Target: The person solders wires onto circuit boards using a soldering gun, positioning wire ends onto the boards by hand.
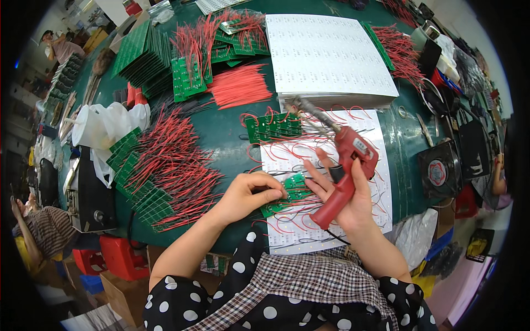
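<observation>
My right hand (356, 207) holds a red soldering gun (349, 146) between thumb and palm, with several fingers stretched out. The gun's metal tip points up and away to the left. My left hand (245, 196) has thumb and fingers pinched together at a small green circuit board strip (296, 188); what sits between the fingertips is too small to make out. That strip lies on a white printed panel (381, 149), with red and black wires spread across it. Farther off, another green board strip (273, 128) with wires attached lies at the panel's far edge.
A tall stack of white panels (331, 55) stands beyond my hands. Left of them lie wired green boards (146, 201), loose red wires (240, 85) and stacked green boards (141, 52). A black fan-like box (439, 171) sits at right. Other people work at far left.
</observation>
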{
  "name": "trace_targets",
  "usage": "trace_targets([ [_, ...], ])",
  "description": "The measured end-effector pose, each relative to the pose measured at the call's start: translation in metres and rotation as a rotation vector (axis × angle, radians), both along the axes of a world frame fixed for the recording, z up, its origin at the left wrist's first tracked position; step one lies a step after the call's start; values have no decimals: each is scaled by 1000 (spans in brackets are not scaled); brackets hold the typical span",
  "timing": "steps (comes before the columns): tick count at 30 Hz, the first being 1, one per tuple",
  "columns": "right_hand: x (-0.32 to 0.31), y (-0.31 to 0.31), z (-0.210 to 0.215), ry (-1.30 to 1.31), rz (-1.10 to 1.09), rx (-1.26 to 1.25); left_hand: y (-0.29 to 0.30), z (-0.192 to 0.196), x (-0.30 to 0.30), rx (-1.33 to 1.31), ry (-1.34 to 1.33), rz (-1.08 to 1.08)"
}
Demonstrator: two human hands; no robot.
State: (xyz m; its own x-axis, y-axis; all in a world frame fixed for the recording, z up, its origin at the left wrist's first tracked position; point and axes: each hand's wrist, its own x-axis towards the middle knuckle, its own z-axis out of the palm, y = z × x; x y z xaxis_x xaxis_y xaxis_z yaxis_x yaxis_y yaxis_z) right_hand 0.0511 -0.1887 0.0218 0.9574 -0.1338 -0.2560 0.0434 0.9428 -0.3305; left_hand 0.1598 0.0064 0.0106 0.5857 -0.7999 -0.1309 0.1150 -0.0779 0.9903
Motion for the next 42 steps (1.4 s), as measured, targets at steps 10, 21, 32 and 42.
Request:
trace_targets([
  [10,-13,11,10,136,-19,-159,-17,18,9,94,19,300],
  [21,-49,-22,21,268,-4,-894,-37,6,6,494,-730,215],
  [32,-60,-22,22,416,127,-1023,-43,8,9,580,-694,241],
  [42,-60,-21,19,436,110,-978,-44,5,9,562,-707,269],
])
